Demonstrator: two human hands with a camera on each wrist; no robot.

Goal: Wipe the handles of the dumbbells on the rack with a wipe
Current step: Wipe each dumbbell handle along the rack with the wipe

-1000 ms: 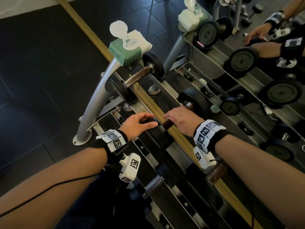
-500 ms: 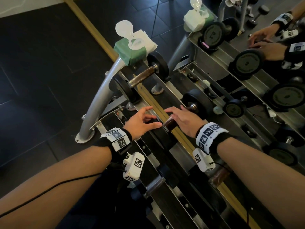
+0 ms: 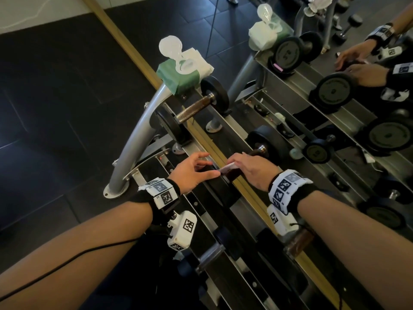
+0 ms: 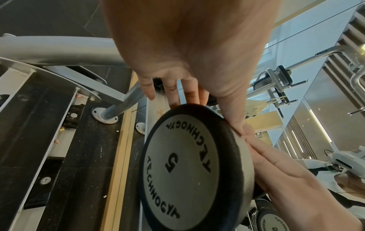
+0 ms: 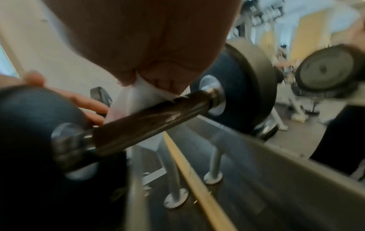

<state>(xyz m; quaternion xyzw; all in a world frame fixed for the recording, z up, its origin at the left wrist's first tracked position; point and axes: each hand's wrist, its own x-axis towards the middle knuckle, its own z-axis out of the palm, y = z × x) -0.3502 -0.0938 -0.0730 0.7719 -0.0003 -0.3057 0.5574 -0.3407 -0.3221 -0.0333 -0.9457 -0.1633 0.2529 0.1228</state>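
Note:
A dumbbell lies on the rack's top tier, its near head [image 3: 220, 190] marked 5 on the end plate [image 4: 181, 168]. My left hand [image 3: 193, 170] rests on that head with its fingers fairly straight over the top and the thumb along the rim. My right hand [image 3: 251, 168] pinches a white wipe [image 3: 228, 169] against the dark brown handle [image 5: 150, 118] near its left end. The wipe [image 5: 136, 95] hangs down behind the bar in the right wrist view. The far head [image 3: 267, 139] stands past my right hand.
A green pack of wipes [image 3: 178, 76] with its lid open sits on the rack's end post. Another dumbbell [image 3: 194, 110] lies beyond on the same tier. Smaller dumbbells [image 3: 210, 256] lie on the lower tier. A mirror [image 3: 335, 97] runs along the right behind a yellow strip.
The white edge of the wipe now shows under my right hand's fingers at the handle's near end. My left hand stays on the dumbbell head.

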